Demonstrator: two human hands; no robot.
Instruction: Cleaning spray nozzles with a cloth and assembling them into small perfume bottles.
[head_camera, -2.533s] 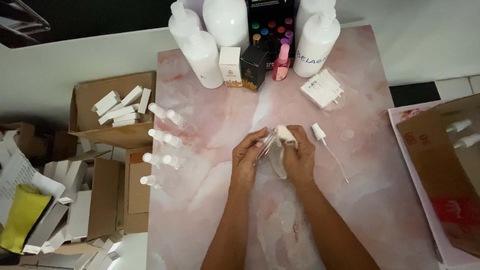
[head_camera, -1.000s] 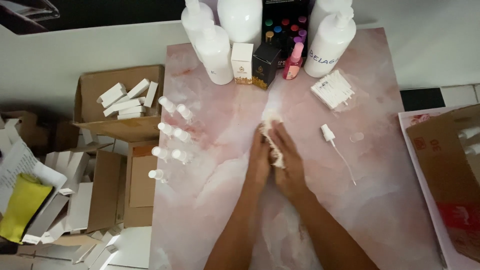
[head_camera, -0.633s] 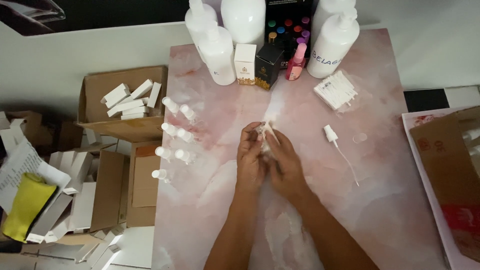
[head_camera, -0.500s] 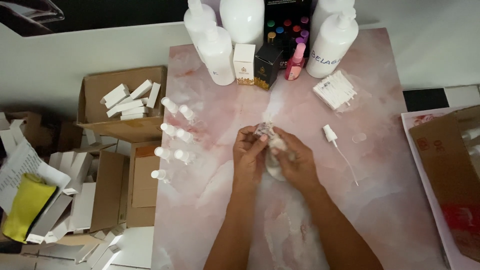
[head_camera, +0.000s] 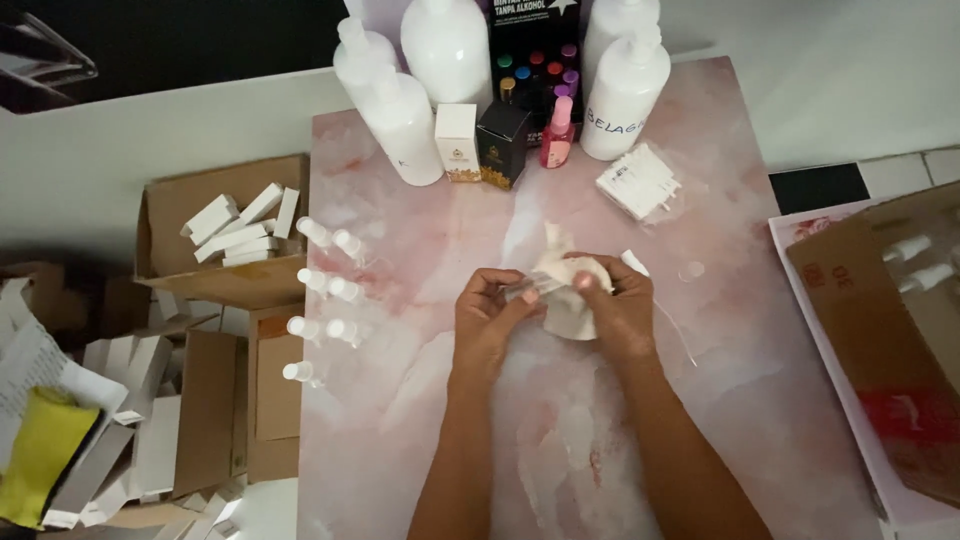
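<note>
Over the middle of a pink marbled table (head_camera: 760, 400), my left hand (head_camera: 487, 318) pinches a small clear glass bottle (head_camera: 522, 290) by its near end. My right hand (head_camera: 618, 305) presses a crumpled white cloth (head_camera: 562, 285) around the bottle's other end. Both hands meet at the bottle, just above the tabletop. A white spray pump with a thin tube (head_camera: 675, 325) lies on the table, partly hidden behind my right hand.
Several small clear bottles with white caps (head_camera: 325, 300) lie along the table's left edge. Large white bottles (head_camera: 400, 115), small boxes (head_camera: 458, 142) and a pink bottle (head_camera: 559, 135) stand at the back. A white packet (head_camera: 637, 182) lies nearby. Cardboard boxes (head_camera: 225, 225) sit at left and right (head_camera: 890, 330).
My hands have stayed together mid-table, turning the bottle inside the cloth. The cloth now covers more of the bottle's right end, and the camera view has shifted slightly.
</note>
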